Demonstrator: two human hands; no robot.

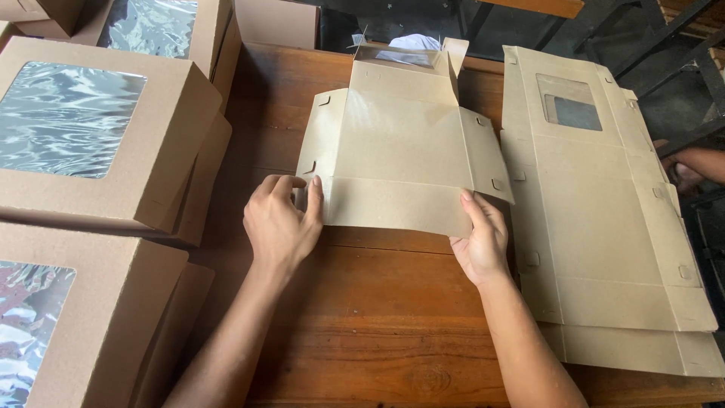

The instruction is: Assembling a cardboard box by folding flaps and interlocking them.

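A flat brown cardboard box blank lies on the wooden table, its near flap bent up and its far window panel raised. My left hand pinches the near left corner of the blank, by a small side tab. On the other side, my right hand grips the near right edge of the front flap, with the thumb on top.
Several assembled brown boxes with clear film windows are stacked along the left side. A stack of flat box blanks lies at the right. Another person's hand shows at the far right edge.
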